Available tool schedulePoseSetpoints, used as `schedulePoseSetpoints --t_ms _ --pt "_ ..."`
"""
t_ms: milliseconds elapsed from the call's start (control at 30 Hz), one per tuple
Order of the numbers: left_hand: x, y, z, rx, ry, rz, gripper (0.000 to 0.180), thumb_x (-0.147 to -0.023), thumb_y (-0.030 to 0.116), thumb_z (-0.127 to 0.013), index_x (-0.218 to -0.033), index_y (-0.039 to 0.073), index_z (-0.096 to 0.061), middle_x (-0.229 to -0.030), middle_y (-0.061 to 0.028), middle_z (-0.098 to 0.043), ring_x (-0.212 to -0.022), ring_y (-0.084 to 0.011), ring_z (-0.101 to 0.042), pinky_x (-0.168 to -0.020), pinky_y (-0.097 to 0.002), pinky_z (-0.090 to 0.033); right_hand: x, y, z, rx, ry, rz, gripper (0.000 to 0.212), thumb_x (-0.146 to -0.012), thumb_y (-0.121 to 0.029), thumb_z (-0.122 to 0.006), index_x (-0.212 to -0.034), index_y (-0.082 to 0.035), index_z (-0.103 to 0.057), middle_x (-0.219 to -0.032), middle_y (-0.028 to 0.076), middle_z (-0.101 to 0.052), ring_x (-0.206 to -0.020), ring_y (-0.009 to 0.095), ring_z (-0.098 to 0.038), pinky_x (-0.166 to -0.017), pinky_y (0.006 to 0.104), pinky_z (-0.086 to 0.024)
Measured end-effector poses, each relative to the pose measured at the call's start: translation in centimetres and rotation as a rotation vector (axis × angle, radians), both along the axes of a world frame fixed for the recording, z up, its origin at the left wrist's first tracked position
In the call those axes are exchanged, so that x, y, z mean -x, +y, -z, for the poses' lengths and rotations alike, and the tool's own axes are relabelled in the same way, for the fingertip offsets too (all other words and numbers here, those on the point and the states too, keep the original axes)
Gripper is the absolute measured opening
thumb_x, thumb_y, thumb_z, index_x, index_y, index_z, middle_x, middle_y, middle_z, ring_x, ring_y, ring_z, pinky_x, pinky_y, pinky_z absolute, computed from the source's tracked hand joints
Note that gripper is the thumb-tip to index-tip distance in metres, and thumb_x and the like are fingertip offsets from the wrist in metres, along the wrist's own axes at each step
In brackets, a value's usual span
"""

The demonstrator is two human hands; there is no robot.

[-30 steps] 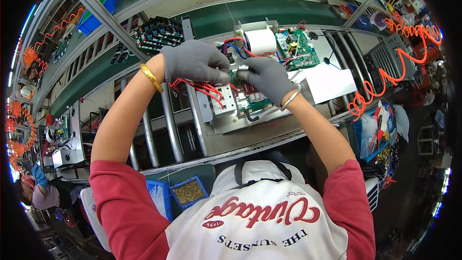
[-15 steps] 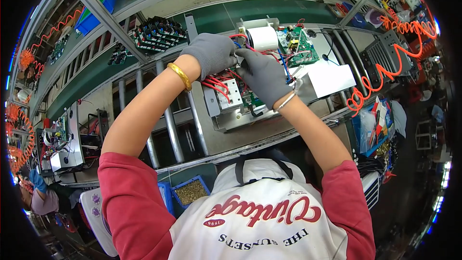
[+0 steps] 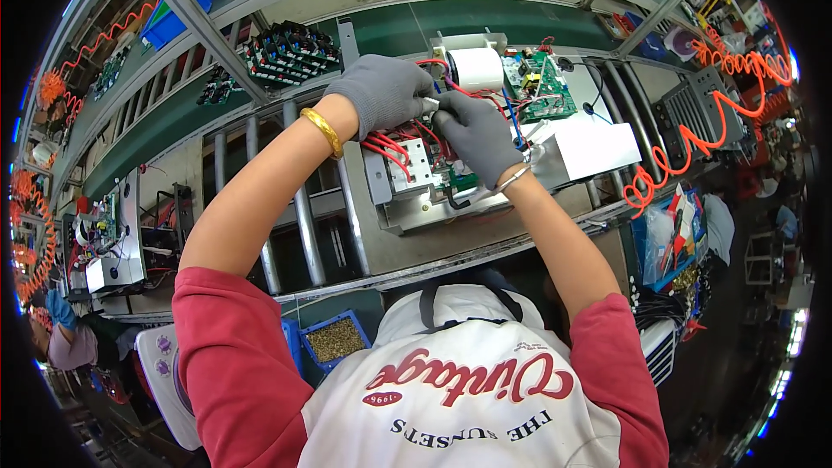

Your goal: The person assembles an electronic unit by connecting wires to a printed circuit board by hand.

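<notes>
A metal-framed electronic unit (image 3: 416, 212) lies before me, with a white cylinder (image 3: 476, 68), a green circuit board (image 3: 539, 87), a white terminal block (image 3: 412, 165) and red wires (image 3: 386, 149). My left hand (image 3: 381, 95), in a grey glove, is closed over the unit's far left part. My right hand (image 3: 478, 137), also gloved in grey, meets it fingertip to fingertip. A small white piece (image 3: 431, 105), perhaps a wire connector, shows pinched between both hands' fingers; its exact kind is partly hidden. Red and blue wires run close behind the fingers.
Metal rollers (image 3: 308, 238) run beneath and left of the unit. Stacked circuit boards (image 3: 290, 54) stand at the far left. A coiled orange hose (image 3: 693, 140) hangs on the right. Nearer me is a blue tray of small brass-coloured parts (image 3: 335, 340). A blue-gloved person (image 3: 62, 312) is at far left.
The small white piece now shows between my fingertips. My right hand has shifted slightly, its fingers drawn closer together; the left has barely moved. The whole view has shifted a little.
</notes>
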State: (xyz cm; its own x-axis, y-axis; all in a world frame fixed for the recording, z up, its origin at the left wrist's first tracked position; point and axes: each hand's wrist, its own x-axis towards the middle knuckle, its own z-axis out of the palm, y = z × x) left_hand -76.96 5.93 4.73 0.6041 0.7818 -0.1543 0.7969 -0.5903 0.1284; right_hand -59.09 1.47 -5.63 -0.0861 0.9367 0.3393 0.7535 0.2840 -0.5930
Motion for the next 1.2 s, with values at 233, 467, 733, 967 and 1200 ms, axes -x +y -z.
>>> schedulePoseSetpoints --t_ms 233,467,733,967,1200 --pt "-0.4 0.4 0.5 -0.002 0.045 -0.054 0.035 -0.097 0.042 -0.058 -0.113 0.016 -0.075 -0.101 -0.0115 -0.075 -0.093 -0.0322 -0.072 -0.085 -0.0426 -0.057 0.8 0.1 1.4 -0.344 -0.120 0.027 0.046 -0.084 -0.020 -0.078 -0.125 -0.016 -0.057 -0.085 0.002 -0.074 -0.073 0.024 -0.071 -0.062 0.0382 -0.054" --pt "-1.2 1.2 1.2 -0.051 0.110 -0.083 0.036 -0.094 0.035 -0.057 -0.103 0.006 -0.076 -0.099 -0.0180 -0.074 -0.091 -0.0356 -0.073 -0.082 -0.0446 -0.058 1.3 1.5 1.0 -0.428 -0.264 -0.007 0.044 -0.081 -0.026 -0.080 -0.118 -0.015 -0.060 -0.086 0.004 -0.074 -0.076 0.026 -0.072 -0.065 0.0384 -0.055" --pt "0.1 1.0 1.2 -0.187 0.038 -0.051 0.039 -0.101 0.040 -0.051 -0.098 0.009 -0.073 -0.085 -0.0148 -0.072 -0.084 -0.0346 -0.071 -0.079 -0.0456 -0.055 0.2 2.6 -0.4 -0.394 -0.459 0.025 0.019 -0.085 -0.023 -0.072 -0.101 -0.014 -0.068 -0.086 0.006 -0.071 -0.078 0.029 -0.071 -0.066 0.0415 -0.056" --pt "0.8 0.8 1.5 -0.172 -0.073 -0.051 0.039 -0.101 0.041 -0.051 -0.099 0.009 -0.072 -0.087 -0.0144 -0.072 -0.086 -0.0350 -0.070 -0.082 -0.0448 -0.055 2.1 4.4 -5.2 0.126 -0.996 -0.168 0.016 -0.089 -0.022 -0.066 -0.098 -0.012 -0.074 -0.090 0.010 -0.074 -0.086 0.031 -0.074 -0.074 0.0430 -0.058" --pt "0.3 1.2 1.9 -0.201 -0.067 -0.080 0.030 -0.097 0.035 -0.055 -0.099 0.012 -0.075 -0.092 -0.0138 -0.073 -0.088 -0.0343 -0.070 -0.084 -0.0436 -0.055 2.9 4.8 -6.3 0.261 -1.090 -0.214 0.016 -0.091 -0.017 -0.064 -0.098 -0.010 -0.077 -0.095 0.012 -0.077 -0.090 0.028 -0.076 -0.076 0.0399 -0.060"
